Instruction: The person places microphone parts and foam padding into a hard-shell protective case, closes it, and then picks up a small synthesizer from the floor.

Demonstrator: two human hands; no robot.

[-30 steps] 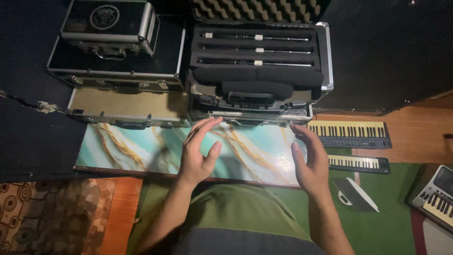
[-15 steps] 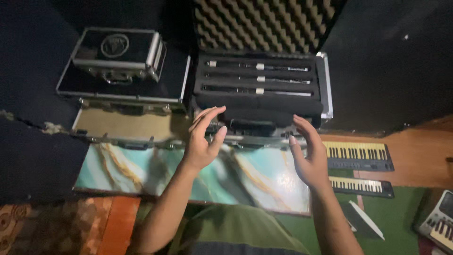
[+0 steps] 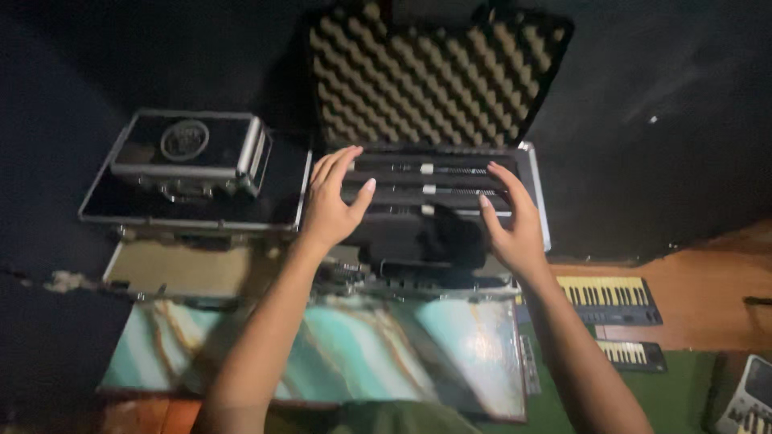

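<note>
Perhaps a round grey label (image 3: 184,140), upper-left case lid (image 3: 153,153)

Open black case (image 3: 450,217), lid raised.
Egg-crate foam inside lid; slim dark rods with pale bands lying level in foam slots.

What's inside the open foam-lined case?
The open case holds three slim dark rods with pale bands, lying in foam slots. Below them sits a dark padded shape. The left hand and right hand cover the rod ends.
</note>
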